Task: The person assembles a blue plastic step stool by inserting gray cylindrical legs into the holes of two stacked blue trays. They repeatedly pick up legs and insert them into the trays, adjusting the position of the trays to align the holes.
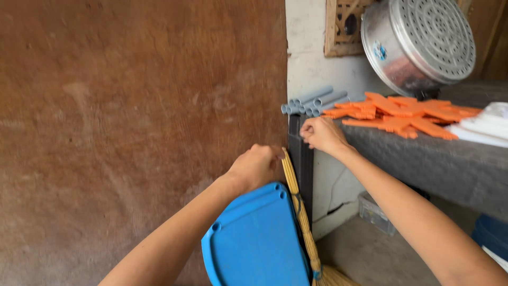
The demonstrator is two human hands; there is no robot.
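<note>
The left hand closes on the broom handle beside the blue board; the right hand grips, it seems, a dark panel below the shelf. Firm, steady holds serve best.

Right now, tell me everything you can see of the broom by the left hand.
The broom stands nearly upright, leaning slightly, between the blue plastic board and a dark upright panel. Its handle looks like a bundle of thin yellowish straw or cane stalks bound together, with a dark loop partway down and a blue binding near the bottom, where the bristles begin to fan out. The left hand is closed at its top end; the lower bristles run out of view.
</note>
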